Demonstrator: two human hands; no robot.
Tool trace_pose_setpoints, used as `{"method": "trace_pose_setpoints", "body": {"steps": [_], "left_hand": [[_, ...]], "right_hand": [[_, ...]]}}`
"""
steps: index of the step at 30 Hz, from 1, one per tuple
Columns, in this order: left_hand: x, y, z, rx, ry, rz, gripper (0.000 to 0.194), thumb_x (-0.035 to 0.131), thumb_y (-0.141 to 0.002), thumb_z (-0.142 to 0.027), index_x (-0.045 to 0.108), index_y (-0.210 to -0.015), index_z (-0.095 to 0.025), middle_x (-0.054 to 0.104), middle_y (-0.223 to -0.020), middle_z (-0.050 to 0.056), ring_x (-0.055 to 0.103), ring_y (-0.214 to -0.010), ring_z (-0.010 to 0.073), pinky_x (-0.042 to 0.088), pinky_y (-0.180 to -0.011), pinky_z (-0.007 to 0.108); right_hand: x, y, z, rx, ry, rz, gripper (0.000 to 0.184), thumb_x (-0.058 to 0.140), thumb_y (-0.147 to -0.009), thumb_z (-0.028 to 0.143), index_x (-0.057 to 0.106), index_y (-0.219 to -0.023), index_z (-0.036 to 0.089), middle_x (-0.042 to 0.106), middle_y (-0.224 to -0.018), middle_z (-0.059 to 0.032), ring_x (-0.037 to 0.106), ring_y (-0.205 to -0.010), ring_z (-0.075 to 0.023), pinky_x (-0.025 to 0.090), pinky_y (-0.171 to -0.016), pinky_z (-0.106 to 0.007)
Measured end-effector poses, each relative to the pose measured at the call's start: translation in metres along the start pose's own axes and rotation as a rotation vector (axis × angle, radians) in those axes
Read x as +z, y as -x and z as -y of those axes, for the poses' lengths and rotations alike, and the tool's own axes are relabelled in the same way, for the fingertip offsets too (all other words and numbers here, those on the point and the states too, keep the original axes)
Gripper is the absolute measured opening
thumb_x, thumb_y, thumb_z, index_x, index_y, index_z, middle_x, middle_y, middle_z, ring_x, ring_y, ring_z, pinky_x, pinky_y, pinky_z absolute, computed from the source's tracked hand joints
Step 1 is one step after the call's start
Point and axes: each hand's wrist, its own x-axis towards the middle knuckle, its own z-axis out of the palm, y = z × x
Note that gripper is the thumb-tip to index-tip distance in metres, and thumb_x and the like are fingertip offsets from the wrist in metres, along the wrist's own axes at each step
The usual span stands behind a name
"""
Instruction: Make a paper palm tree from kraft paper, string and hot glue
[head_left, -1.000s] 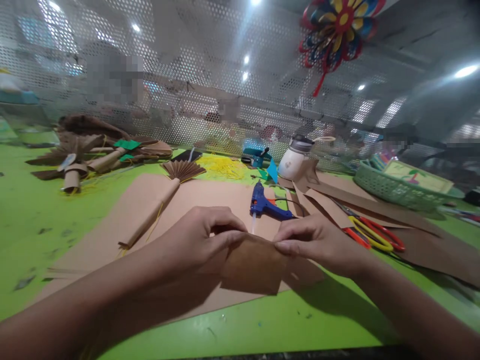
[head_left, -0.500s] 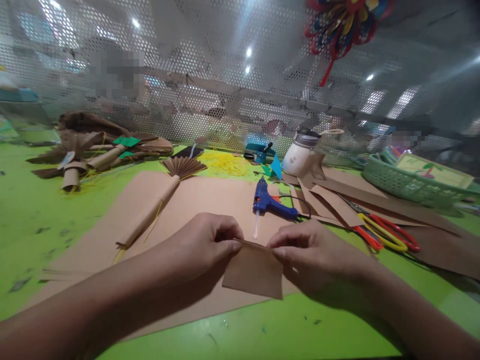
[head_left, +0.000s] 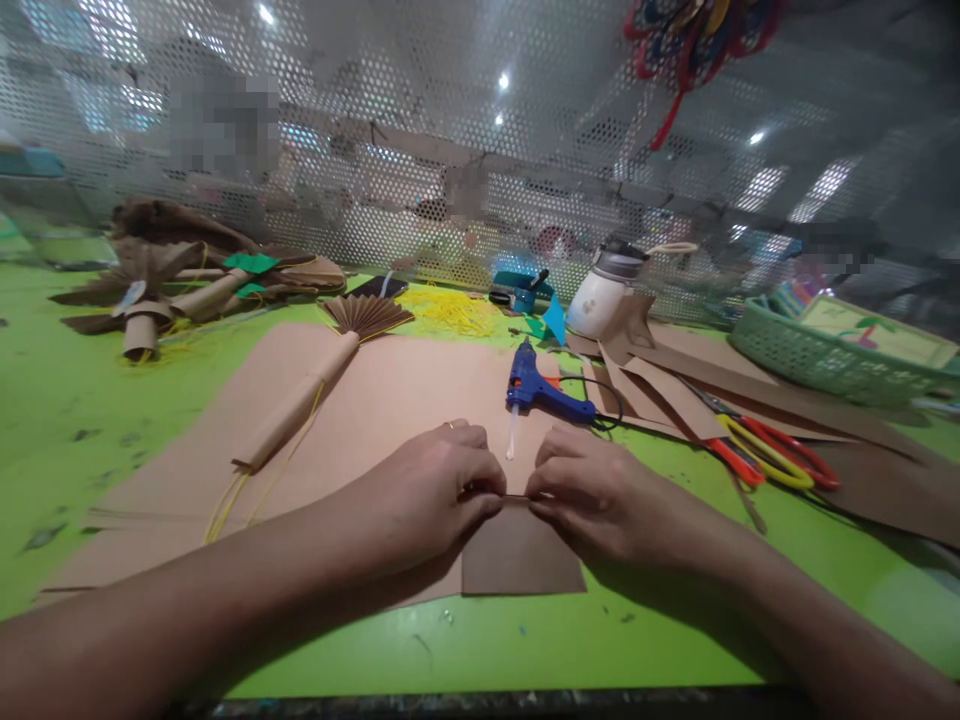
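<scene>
A small piece of brown paper lies low in front of me, its far edge narrowly folded. My left hand pinches that edge from the left. On the right, my right hand pinches the same edge, a short gap from the left fingers. Beneath the left forearm spread large brown paper sheets. Just beyond my hands rests a blue glue gun with a clear glue stick out of its back end. A rolled paper tube with a pleated fan top and yellow strings lies to the left.
Scissors with red and yellow handles lie at right by cut paper pieces. Behind stand a white jar and a green basket. Yellow shreds and finished paper figures sit farther back on the green table.
Both hands have lowered the small paper towards the table, and its face now looks darker. My fingers have drawn closer together along the folded edge. The view has shifted slightly.
</scene>
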Motion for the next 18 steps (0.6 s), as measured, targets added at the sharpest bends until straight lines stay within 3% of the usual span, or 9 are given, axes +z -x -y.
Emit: {"method": "trace_pose_setpoints", "body": {"steps": [4,13,18], "left_hand": [[0.006,0.0,-0.001,0.057,-0.039,-0.018,0.023,0.048,-0.091,-0.019,0.067,-0.078,-0.017,0.057,-0.079,0.003,0.051,-0.078,0.0155,0.039,-0.071,0.026],[0.006,0.004,-0.007,0.107,-0.097,-0.014,0.024,0.041,-0.095,-0.022,0.061,-0.083,-0.017,0.051,-0.082,0.003,0.047,-0.076,0.0149,0.037,-0.066,0.026],[0.008,0.004,-0.006,0.102,-0.105,0.005,0.024,0.039,-0.095,-0.017,0.054,-0.076,-0.017,0.05,-0.082,0.003,0.046,-0.076,0.0156,0.037,-0.067,0.027]], "right_hand": [[0.007,-0.005,-0.002,-0.033,-0.029,0.027,0.014,0.05,-0.092,0.015,0.065,-0.091,0.015,0.059,-0.087,-0.0068,0.053,-0.082,-0.0167,0.043,-0.07,-0.028],[0.016,-0.003,-0.001,-0.033,-0.001,-0.015,0.014,0.048,-0.094,0.015,0.06,-0.087,0.014,0.058,-0.082,-0.0062,0.051,-0.08,-0.0175,0.041,-0.069,-0.03],[0.014,-0.001,0.003,0.003,0.036,-0.005,0.013,0.048,-0.093,0.013,0.056,-0.083,0.015,0.055,-0.083,-0.0055,0.05,-0.08,-0.0173,0.041,-0.07,-0.03]]}}
